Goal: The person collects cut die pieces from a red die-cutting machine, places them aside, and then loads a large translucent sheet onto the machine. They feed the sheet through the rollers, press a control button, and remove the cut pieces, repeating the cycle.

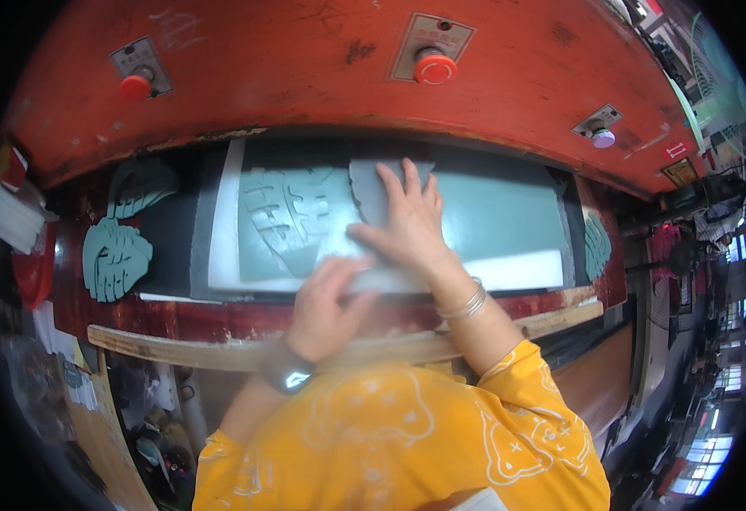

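Note:
My right hand (409,217) lies with fingers spread on a dark grey flat piece (368,183) with a wavy left edge. That piece rests on a pale green sheet (496,209). Left of it, the sheet's surface is marked by long curved cut shapes (283,217). My left hand (332,302), blurred by motion, is at the sheet's near edge; its fingers are too smeared to show whether they hold anything. Under the sheet a white board (530,271) shows along the near side.
A red machine body (305,68) with red push buttons (435,68) spans the far side. Loose green cut pieces (117,260) lie at the left, another (596,245) at the right. A wooden rail (194,347) runs along the near edge.

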Demonstrator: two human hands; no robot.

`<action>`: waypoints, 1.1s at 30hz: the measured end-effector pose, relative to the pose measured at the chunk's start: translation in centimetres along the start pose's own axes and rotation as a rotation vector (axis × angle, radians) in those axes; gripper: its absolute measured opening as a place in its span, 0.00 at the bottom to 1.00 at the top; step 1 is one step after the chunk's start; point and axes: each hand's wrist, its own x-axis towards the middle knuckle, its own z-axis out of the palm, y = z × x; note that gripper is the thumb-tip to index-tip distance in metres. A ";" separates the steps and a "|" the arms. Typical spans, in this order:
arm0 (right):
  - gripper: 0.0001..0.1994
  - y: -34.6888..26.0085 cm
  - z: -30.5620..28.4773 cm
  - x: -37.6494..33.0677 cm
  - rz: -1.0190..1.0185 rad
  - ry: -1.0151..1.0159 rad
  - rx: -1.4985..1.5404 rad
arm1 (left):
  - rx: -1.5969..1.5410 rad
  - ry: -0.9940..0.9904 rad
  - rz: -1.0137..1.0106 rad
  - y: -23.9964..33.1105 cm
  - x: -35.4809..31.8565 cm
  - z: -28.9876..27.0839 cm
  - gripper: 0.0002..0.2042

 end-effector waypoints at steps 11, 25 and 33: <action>0.34 -2.4 -0.7 -6.2 0.149 0.148 0.471 | 0.274 0.017 0.108 -1.5 -1.8 1.8 0.52; 0.34 6.6 -4.5 -7.4 0.317 0.227 1.582 | 0.548 0.068 0.120 -0.1 -1.6 2.4 0.38; 0.25 7.1 -3.5 -7.9 0.147 0.165 0.137 | 0.608 -0.163 0.136 0.3 -0.9 2.1 0.31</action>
